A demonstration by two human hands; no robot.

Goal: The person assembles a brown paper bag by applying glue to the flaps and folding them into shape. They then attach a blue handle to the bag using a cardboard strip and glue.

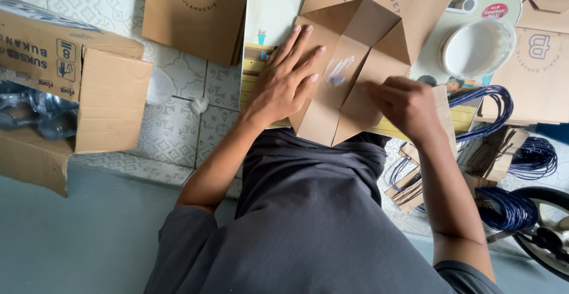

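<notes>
Folding of a brown paper bag (355, 63) base on the bench (267, 33): left hand (287, 83), open, presses flat at 9 o'clock; right hand (403, 107), fingers curled, creases the flap at 3 o'clock. Next fold likely needs aligned edges.

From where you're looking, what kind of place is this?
Probably a home workshop for making paper bags, set up on a tiled floor. The left hand presses a half-folded brown paper bag, with blue cord handles and an open cardboard box nearby.
</notes>
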